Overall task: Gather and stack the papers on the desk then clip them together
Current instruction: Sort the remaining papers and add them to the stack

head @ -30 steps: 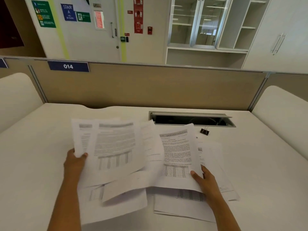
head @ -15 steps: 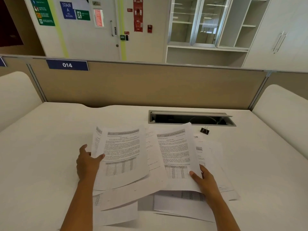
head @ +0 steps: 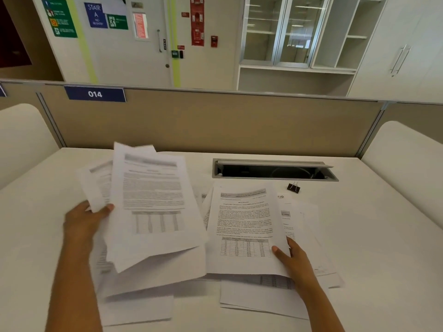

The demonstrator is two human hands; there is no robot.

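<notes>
Left hand [head: 81, 221] and right hand [head: 293, 261]: both bare. Left forearm [head: 72, 283] and right forearm [head: 322, 305]: bare to the lower frame edge. Slender fingers; left side slightly blurred.

My left hand [head: 87, 220], centre left of the frame, grips a raised bundle of papers [head: 153, 202], thumb on top. My right hand [head: 296, 261], lower right, pinches another sheet [head: 242, 224] at its corner, thumb on top. Both forearms enter from the bottom edge.
</notes>
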